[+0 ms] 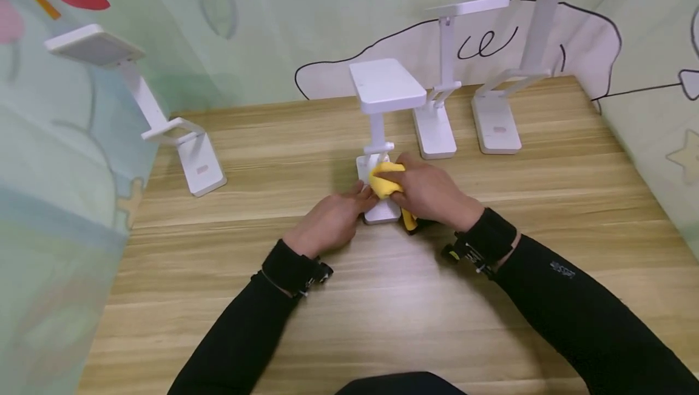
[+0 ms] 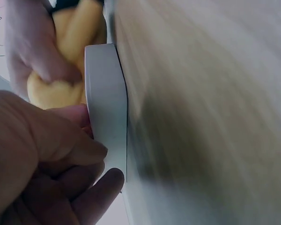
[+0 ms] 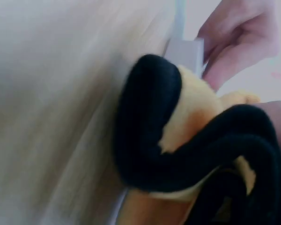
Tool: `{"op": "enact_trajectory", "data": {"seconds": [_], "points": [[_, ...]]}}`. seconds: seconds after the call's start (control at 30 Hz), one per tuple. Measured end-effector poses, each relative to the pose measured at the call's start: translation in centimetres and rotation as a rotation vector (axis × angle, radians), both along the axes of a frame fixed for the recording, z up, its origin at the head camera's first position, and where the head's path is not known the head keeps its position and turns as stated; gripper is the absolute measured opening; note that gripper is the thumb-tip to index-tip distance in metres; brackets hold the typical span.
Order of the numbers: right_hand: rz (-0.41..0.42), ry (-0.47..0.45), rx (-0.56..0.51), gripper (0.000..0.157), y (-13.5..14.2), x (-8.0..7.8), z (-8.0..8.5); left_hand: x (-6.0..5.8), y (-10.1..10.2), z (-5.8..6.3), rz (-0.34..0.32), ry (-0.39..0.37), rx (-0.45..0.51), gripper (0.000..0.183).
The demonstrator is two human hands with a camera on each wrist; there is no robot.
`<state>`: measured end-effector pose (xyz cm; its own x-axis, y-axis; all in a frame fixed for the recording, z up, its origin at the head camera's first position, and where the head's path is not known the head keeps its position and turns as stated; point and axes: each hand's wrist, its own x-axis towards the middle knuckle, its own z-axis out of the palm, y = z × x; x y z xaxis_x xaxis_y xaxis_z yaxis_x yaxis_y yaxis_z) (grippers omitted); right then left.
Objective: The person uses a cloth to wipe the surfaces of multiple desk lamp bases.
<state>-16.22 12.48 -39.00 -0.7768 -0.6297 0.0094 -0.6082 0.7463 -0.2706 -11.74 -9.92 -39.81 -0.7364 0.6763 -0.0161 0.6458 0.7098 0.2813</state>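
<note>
right hand [image 1: 434,192] pinched a yellow cloth [image 1: 386,179] against the base of a white desk lamp [image 1: 377,131]; left hand [image 1: 333,219] touched the base's left edge.
right fingers bunched the cloth, its black edging hanging toward the tabletop [image 1: 246,249]; left fingers lay on the base, whether gripping or only pressing i couldn't tell; the lamp stood upright between the hands, its head above them; two similar lamps, the inner one [image 1: 446,49] and the outer one [image 1: 540,25], stood behind to the right, another, the left-side lamp [image 1: 146,101], well apart on the left; a printed backdrop [image 1: 262,25] rose behind.
</note>
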Motion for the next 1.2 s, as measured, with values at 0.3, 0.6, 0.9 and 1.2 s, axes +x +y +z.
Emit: {"op": "enact_trajectory", "data": {"seconds": [0.3,0.6,0.9,1.2], "points": [[-0.276,-0.116,-0.131,0.021,0.1,0.2,-1.1,0.2,0.1,0.3,0.019,-0.019,-0.056,0.049],[-0.321,-0.241,-0.218,0.024,-0.5,-3.0,-0.6,0.0,-0.1,0.2,0.017,-0.061,0.014,0.048],[-0.268,-0.199,-0.016,0.023,-0.1,0.1,0.0,0.3,0.3,0.2,0.017,-0.050,-0.023,0.048],[-0.154,-0.197,0.122,0.019,0.8,4.8,1.9,0.4,0.4,0.3,0.032,-0.057,-0.061,0.049]]}}
